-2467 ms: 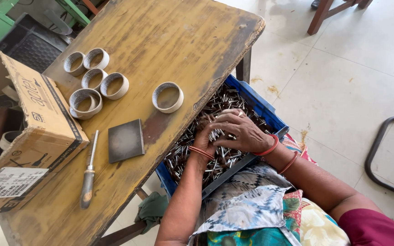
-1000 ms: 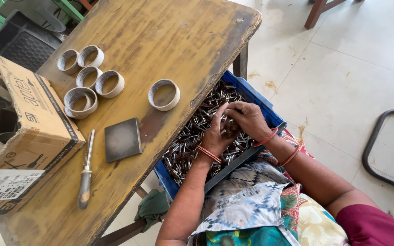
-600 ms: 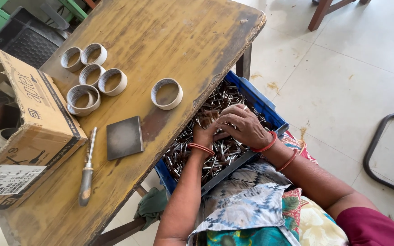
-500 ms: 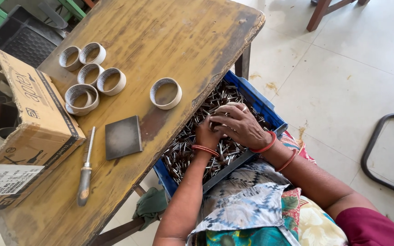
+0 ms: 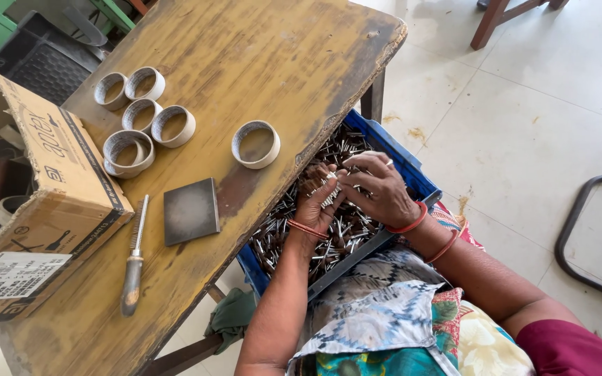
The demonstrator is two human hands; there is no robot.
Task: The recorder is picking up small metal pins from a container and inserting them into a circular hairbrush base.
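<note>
Gripping a small bundle of metal pins [image 5: 330, 197] over the blue crate [image 5: 412, 170] at 3 o'clock off the tabletop [image 5: 259, 56], the left hand [image 5: 315, 205] cups them while right-hand [image 5: 379, 189] fingers pinch. Loose grip could scatter pins into the lap. Crate's full of pins; cardboard box [image 5: 50, 188] at 9 holds rings.

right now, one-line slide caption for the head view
Both hands, left hand and right hand, gather small metal pins over a blue crate beside a worn wooden table.

Small hand-assembly workshop: worn yellow wooden bench [image 5: 259, 56], blue crate [image 5: 412, 170] of small metal pins, cardboard rings [image 5: 256, 145], hand file [image 5: 134, 268], tiled floor [image 5: 524, 104].
</note>
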